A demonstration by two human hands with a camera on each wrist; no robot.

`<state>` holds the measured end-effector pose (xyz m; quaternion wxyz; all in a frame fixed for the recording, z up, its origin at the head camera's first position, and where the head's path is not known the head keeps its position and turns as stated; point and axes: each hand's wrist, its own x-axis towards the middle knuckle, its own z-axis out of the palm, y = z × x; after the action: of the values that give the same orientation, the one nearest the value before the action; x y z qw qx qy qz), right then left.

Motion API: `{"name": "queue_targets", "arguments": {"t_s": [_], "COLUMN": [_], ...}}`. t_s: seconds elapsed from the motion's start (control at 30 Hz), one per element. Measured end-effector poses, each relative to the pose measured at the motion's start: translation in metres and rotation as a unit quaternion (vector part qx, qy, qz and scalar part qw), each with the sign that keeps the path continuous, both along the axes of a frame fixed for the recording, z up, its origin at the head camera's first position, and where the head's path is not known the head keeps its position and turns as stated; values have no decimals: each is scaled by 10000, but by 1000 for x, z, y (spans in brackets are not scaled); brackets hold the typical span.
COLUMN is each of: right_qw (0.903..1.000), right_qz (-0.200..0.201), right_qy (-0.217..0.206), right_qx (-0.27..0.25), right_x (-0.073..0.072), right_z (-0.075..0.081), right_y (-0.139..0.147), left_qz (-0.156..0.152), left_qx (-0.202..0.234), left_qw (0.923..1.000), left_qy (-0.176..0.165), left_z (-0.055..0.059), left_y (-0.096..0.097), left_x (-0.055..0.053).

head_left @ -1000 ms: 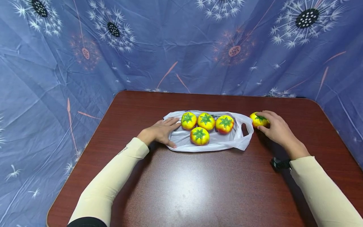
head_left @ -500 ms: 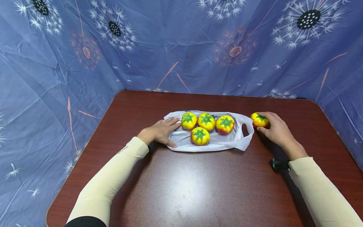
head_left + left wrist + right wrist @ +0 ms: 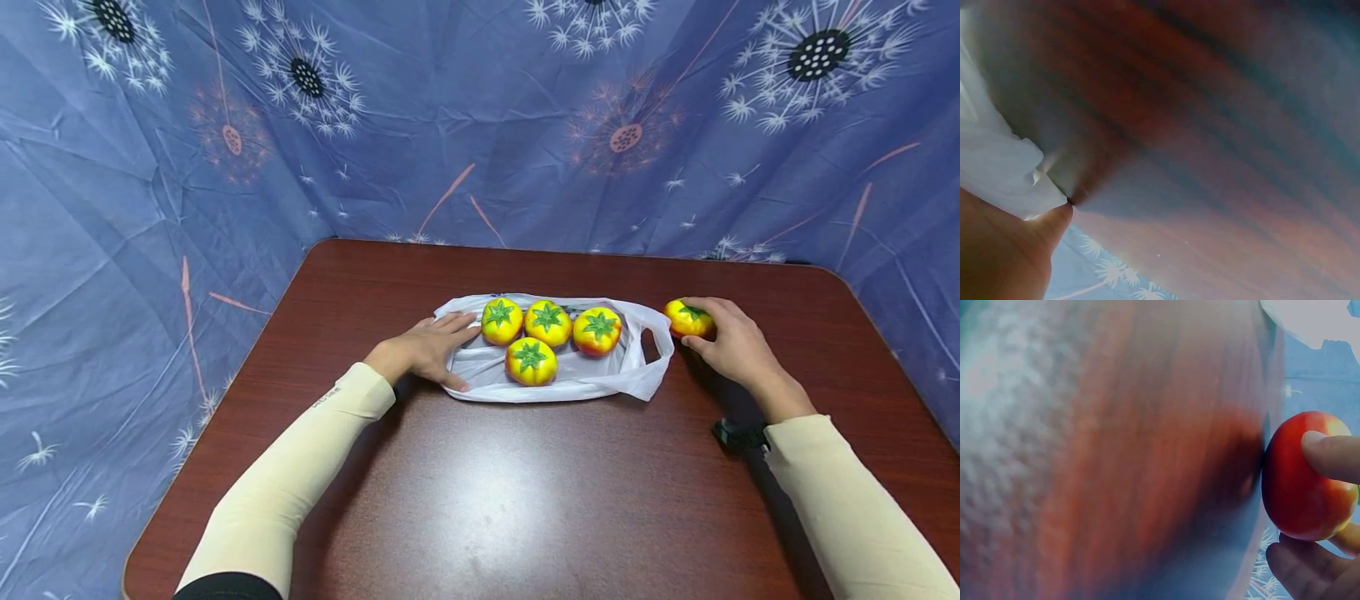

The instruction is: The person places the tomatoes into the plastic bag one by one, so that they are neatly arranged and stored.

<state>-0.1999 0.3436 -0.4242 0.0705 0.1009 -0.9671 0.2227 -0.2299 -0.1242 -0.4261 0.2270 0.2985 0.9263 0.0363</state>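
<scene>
My right hand (image 3: 738,346) grips a yellow and red tomato (image 3: 678,318) with a green star-shaped top, at the right end of a white plastic bag (image 3: 480,379). In the right wrist view the thumb presses on the red side of this tomato (image 3: 1300,500), and the fingers curl below it. My left hand (image 3: 427,350) lies with fingers spread at the bag's left end, its fingertips on the plastic. The left wrist view has the thumb (image 3: 1057,228) at the edge of the bag (image 3: 997,169). Several similar tomatoes (image 3: 531,361) sit on the flattened bag.
The brown wooden table (image 3: 480,492) has rounded far corners. Behind it hangs a blue curtain (image 3: 465,108) printed with dandelions. The bag's handle loop (image 3: 662,333) lies close to the tomato in my right hand.
Both hands, the bag and the tomatoes stay almost where they were. The right forearm has shifted very slightly left, and the whole view has drifted a little.
</scene>
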Motion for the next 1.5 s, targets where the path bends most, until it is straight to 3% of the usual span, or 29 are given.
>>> {"name": "queue_targets", "arguments": {"t_s": [0.4,0.83,1.2,1.5], "right_qw": [10000,9960,9879,9856], "right_qz": [52,375,726,889], "right_qy": [-80,790,1354,1421], "right_qx": [4,-192,-217,-227], "right_x": [1,10,18,25], "right_z": [11,37,47,60], "right_y": [0,-12,-31,-45], "left_qz": [-24,-23,-71,-70], "left_qx": [-6,-18,38,12], "left_qw": [10000,10000,10000,10000], "left_qy": [-53,-6,6,49], "left_z": [-1,-1,-1,0], "left_y": [-1,-2,-1,-1], "left_x": [0,0,1,1]}}
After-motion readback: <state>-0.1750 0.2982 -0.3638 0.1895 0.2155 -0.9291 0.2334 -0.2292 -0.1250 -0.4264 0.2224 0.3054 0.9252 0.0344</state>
